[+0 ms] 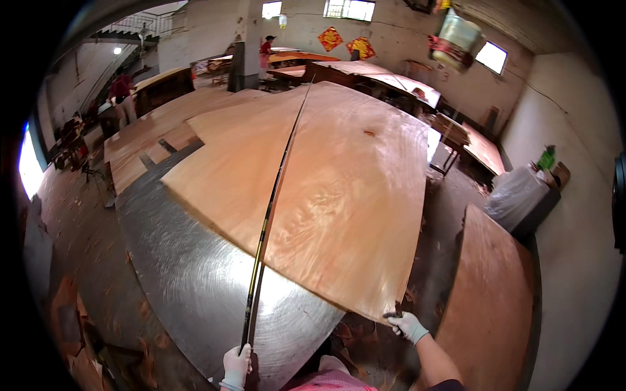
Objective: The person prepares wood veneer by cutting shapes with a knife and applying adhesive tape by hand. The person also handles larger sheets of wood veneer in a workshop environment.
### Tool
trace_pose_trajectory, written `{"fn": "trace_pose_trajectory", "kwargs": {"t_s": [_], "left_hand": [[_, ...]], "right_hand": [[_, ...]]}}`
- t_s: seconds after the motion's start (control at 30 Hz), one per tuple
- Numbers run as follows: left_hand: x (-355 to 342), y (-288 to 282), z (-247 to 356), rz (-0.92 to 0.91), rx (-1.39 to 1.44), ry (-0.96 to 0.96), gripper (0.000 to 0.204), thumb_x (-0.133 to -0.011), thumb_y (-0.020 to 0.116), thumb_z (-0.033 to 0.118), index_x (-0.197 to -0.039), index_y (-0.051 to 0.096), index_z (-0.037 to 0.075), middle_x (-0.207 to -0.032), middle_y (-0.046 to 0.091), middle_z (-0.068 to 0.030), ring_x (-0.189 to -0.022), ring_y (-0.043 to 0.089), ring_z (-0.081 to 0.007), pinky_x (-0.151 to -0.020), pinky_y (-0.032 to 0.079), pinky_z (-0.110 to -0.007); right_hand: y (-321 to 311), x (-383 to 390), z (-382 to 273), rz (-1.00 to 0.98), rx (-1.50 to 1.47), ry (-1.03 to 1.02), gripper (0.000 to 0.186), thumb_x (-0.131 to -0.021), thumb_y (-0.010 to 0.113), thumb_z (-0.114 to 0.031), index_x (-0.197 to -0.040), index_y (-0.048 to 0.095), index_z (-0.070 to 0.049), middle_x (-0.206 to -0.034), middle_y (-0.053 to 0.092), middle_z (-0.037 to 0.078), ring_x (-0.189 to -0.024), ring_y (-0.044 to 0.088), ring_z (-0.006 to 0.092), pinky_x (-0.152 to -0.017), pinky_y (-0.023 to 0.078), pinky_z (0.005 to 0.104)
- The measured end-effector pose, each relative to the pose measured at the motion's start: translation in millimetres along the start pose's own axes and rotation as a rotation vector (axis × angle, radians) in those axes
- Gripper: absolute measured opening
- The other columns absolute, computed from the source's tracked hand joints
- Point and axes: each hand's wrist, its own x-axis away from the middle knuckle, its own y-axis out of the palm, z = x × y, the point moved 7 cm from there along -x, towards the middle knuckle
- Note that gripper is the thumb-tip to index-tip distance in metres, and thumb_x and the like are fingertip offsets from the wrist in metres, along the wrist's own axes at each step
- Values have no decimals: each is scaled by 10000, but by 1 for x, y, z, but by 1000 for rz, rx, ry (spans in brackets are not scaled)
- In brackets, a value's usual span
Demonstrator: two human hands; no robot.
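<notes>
Fingers of the left hand (236, 365), in a pale glove, are wrapped tight around the near end of a long thin pole (268, 208), which runs away from them across the wood and tapers to a fine tip far off. Gripping it at the butt seems to give reach over the whole sheet without leaning in. Off to the side, the right hand (407, 324), also gloved, has its fingers pinched shut on the nearest corner of the veneer sheet (339, 189), apparently holding the edge to keep the thin sheet from sliding or curling.

That sheet spreads out ahead of both hands: broad, very thin, pale orange-pink with wavy, shimmering grain and a small dark knot toward its far side. It lies on a brushed metal table (195, 280), whose bare surface shows just beyond the left fingers. More sheets (140, 140) lie farther away on that side, and a reddish-brown board (489, 300) stands beyond the right fingers. Scraps litter the floor (85, 234).
</notes>
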Motion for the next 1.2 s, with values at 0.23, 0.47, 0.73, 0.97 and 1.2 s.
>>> {"fn": "trace_pose_trajectory", "kwargs": {"t_s": [0.23,0.47,0.73,0.97,1.2], "left_hand": [[57,-46,-71,-147,19,-132,462,-1026,440,388,-786,610,32,-507,425,-3,-352,371,-128,-330,330,-288],[138,-144,-160,4,-267,-98,462,-1009,460,403,-783,617,32,-508,469,-33,-354,455,-163,-364,407,-308],[271,-248,-222,76,-623,101,411,-909,594,405,-891,697,8,-857,676,-215,-801,639,-374,-716,494,-440],[242,-286,-220,264,-541,291,416,-876,621,461,-958,682,57,-852,671,-142,-792,650,-292,-727,502,-401],[297,-439,-226,931,-353,428,309,-847,634,279,-1028,668,30,-1063,651,-177,-1004,619,-349,-891,495,-416]], "right_hand": [[60,118,150,-81,149,115,300,-915,667,-221,-1201,672,-130,-694,559,-28,-529,498,69,-475,430,231],[151,190,275,-363,65,312,312,-930,646,-236,-1232,668,-159,-711,568,-28,-581,521,88,-533,464,240],[245,245,371,-566,216,-87,335,-857,711,-329,-1007,695,-30,-798,694,135,-707,582,207,-685,458,380],[269,263,289,-412,948,21,315,-890,612,-326,-1151,703,-176,-919,720,148,-895,691,266,-812,529,375],[427,325,192,-578,851,-198,305,-907,619,-281,-1107,710,-70,-683,650,65,-595,577,137,-580,468,311]]}}
